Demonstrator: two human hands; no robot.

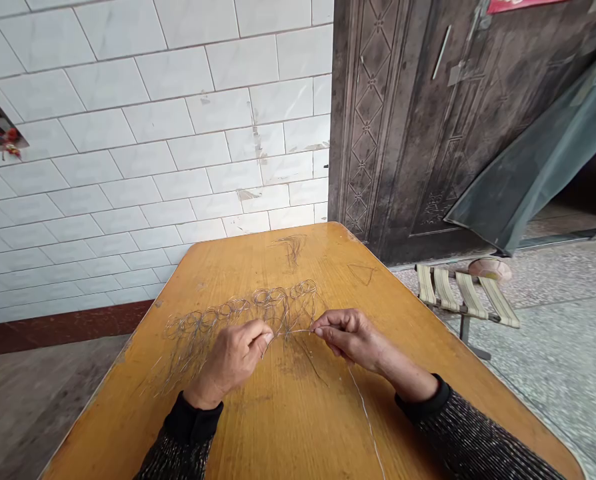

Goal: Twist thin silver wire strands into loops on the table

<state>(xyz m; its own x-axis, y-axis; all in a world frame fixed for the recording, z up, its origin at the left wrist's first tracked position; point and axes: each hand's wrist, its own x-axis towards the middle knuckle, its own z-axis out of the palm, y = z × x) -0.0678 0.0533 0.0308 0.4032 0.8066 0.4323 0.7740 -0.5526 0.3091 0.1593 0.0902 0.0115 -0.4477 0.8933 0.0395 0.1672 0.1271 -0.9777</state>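
Between my two hands a thin silvery wire [298, 331] is stretched nearly level, just above the table. My left hand [239, 357] pinches one end of it, thumb against forefinger. My right hand [351, 337] is closed on the wire further along. From under the right hand a long pale strand [367, 417] runs down towards the near edge; whether it is the same piece I cannot tell. Beyond my hands lies a row of several wire loops [221, 313] with loose tails. A dark wire piece [314, 365] rests on the wood between the hands.
The wooden table [288, 440] reaches a white tiled wall [178, 133]. More thin wires [292, 248] lie at its far end, and a bent wire [362, 272] at the right. A folding stool [471, 293] with striped straps stands beyond the right edge, near a dark carved door [403, 133].
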